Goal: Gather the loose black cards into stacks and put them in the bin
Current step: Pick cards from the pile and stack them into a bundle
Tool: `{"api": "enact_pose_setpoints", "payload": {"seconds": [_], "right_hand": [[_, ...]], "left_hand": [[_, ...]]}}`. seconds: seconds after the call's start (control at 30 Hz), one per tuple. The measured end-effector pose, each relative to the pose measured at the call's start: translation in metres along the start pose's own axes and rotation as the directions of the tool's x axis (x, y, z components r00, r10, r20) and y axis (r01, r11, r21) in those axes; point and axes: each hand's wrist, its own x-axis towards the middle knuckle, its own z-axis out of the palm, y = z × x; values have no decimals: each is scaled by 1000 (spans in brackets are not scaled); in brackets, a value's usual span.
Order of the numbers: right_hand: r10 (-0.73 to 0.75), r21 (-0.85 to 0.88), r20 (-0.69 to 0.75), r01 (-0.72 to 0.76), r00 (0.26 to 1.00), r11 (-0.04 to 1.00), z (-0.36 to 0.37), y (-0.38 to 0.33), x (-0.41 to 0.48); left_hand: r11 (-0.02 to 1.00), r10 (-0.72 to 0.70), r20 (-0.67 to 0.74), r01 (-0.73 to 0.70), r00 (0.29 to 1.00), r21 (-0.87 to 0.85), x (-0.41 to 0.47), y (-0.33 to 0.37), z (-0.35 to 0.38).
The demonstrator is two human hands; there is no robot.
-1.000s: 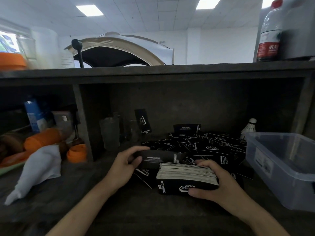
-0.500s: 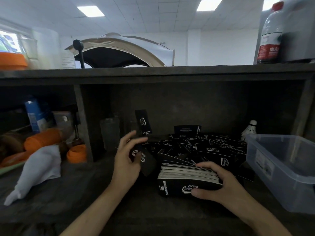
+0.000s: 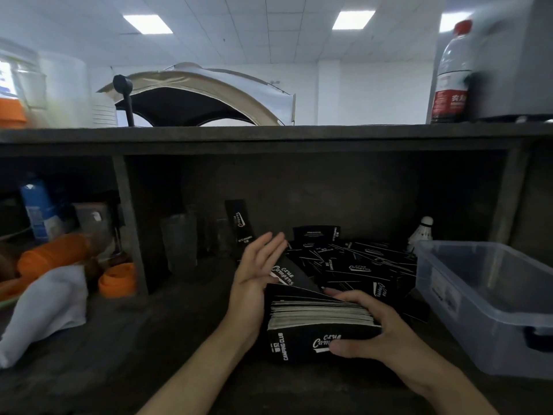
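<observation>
The left hand [image 3: 256, 277], gripping a few cards a second ago, now presses flat-fingered against the stack's [image 3: 320, 317] left end, one card [image 3: 288, 274] leaning on its palm.

Bright ceiling panels [image 3: 148, 23] wash out the white room above, the shelf recess [image 3: 299, 190] below sits dim and shadowed, the wide lens bows the edges, and the left hand [image 3: 257, 274] and left-side clutter [image 3: 51, 259] look soft.
</observation>
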Motion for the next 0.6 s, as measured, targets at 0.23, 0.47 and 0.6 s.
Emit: {"api": "enact_pose_setpoints", "payload": {"seconds": [0.23,0.47,0.6], "right_hand": [[6,68,-16,-5,1000,998,-2,0,-2],[13,76,17,-14,1000,997,-2,-2,-1],[23,62,17,-24,1000,998,-2,-3,-2]], "left_hand": [[964,-213,55,219,976,-154,-12,17,3],[965,-263,-8,263,965,-12,-11,9,1],[942,-332,-39,333,943,44,-13,4,2]]}}
